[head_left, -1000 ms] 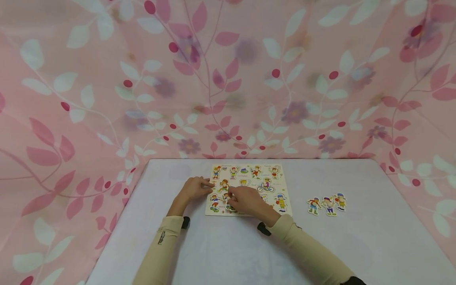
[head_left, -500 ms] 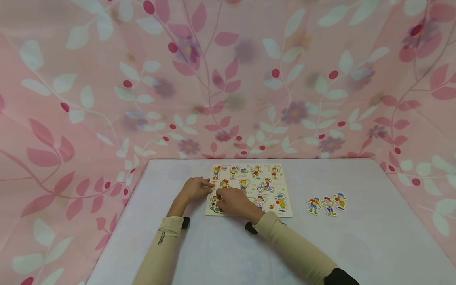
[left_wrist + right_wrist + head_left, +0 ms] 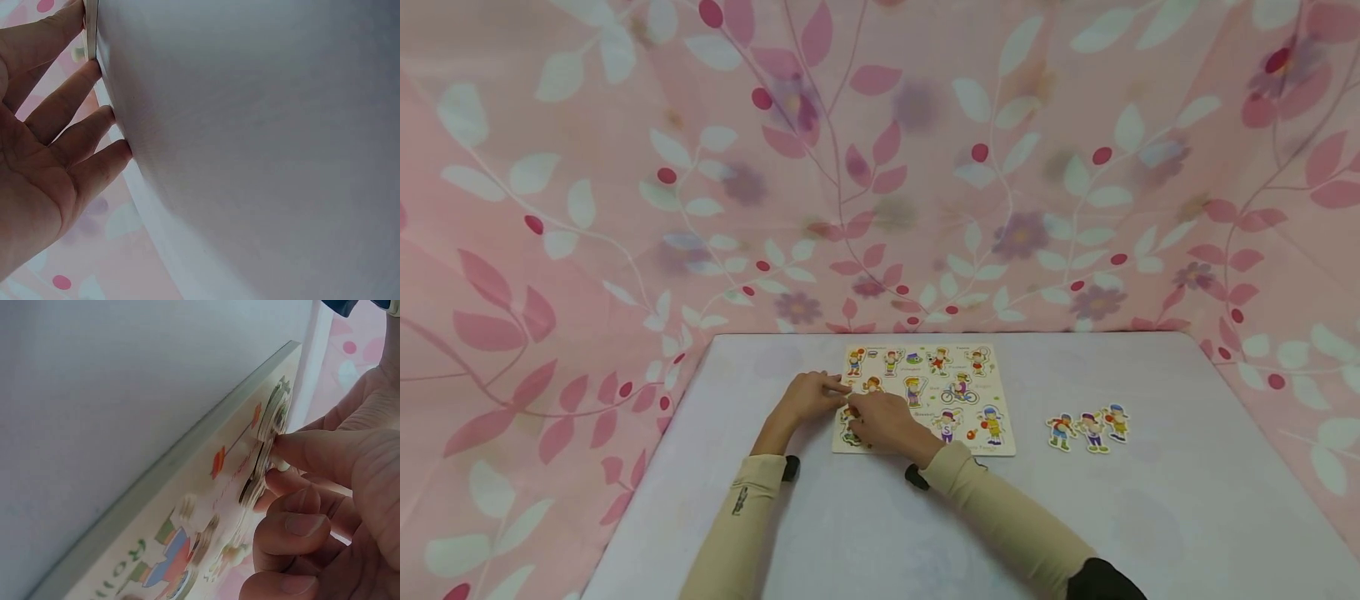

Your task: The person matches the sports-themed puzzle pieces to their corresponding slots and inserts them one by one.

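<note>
Head view: puzzle board (image 3: pixel 970 367) lies flat at the far middle of the table (image 3: pixel 1150 517). Left hand (image 3: pixel 808 397) rests at the board's left edge, fingers extended. Right hand (image 3: pixel 883 421) covers the board's near-left corner, over a puzzle piece (image 3: pixel 847 433). Three loose figure pieces (image 3: pixel 1088 429) lie well apart to the right.

Left wrist view: left hand (image 3: pixel 44 156), fingers straight, tips touching the board edge (image 3: pixel 92 28).

Right wrist view: right hand (image 3: pixel 331 506) pinches the puzzle piece (image 3: pixel 265 456), lifted partly off the board (image 3: pixel 181 512).
</note>
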The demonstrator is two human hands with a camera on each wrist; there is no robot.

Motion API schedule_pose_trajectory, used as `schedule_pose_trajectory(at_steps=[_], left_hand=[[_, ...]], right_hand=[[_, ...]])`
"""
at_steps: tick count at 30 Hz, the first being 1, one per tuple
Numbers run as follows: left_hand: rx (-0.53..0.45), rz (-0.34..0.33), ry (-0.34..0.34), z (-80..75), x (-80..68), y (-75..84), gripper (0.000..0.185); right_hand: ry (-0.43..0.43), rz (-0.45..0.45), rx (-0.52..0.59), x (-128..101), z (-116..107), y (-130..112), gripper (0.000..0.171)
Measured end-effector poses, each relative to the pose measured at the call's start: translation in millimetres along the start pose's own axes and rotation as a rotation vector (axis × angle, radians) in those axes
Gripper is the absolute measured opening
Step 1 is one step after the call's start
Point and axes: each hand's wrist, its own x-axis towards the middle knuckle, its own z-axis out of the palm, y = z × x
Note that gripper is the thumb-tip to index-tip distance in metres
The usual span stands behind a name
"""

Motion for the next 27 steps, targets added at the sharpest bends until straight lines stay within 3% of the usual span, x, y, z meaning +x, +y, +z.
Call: schedule_pose_trajectory(at_steps=[14,27], left_hand=[[0.017,0.037,0.014,0.0,-0.1,-3.9,0.021],[0.006,0.003,-0.001,1.3,0.6,-2.7,0.021]], right_hand=[[0.011,0.069,-0.039,-0.8,2.0,-9.9,0.018],[0.035,0.067,0.003,-4.2,3.3,-3.9,0.015]])
